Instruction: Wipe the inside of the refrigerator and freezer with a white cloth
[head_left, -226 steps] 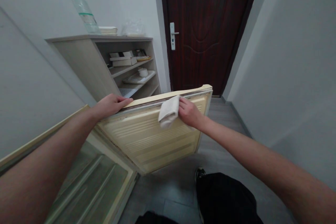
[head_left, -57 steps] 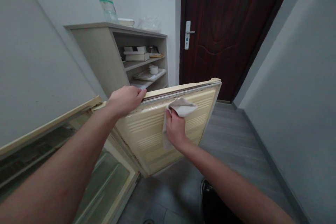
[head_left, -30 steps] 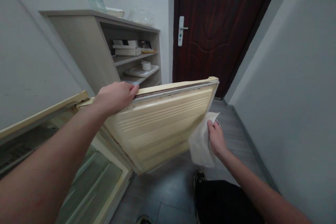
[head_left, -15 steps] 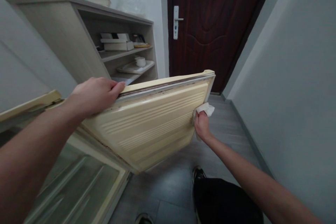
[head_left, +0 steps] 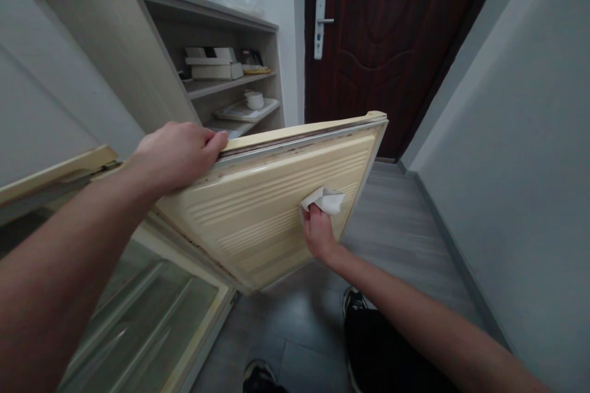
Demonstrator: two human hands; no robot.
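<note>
- The fridge door (head_left: 258,209) stands open, cream-yellow, its ribbed inner panel grimy along the top seal.
- Left hand (head_left: 177,153) curls closed over the door's top edge.
- Right hand (head_left: 317,234) pinches a crumpled white cloth (head_left: 322,199) against the panel's right part.
- No readable writing shows.

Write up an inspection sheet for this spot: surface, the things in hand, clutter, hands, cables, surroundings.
Surface: ribbed cream inner face of the open fridge door, with dark specks along its top seal.
Things in hand: white cloth, bunched and pressed to the panel near its right edge.
Clutter: shelf unit holds boxes, a cup on a tray, and containers on top.
Hands: left hand grips the door's top edge; right hand holds the cloth.
Cables: nothing seen.
Surroundings: dark wooden door with a metal handle, grey floor, grey walls, glass shelves inside the fridge.
</note>
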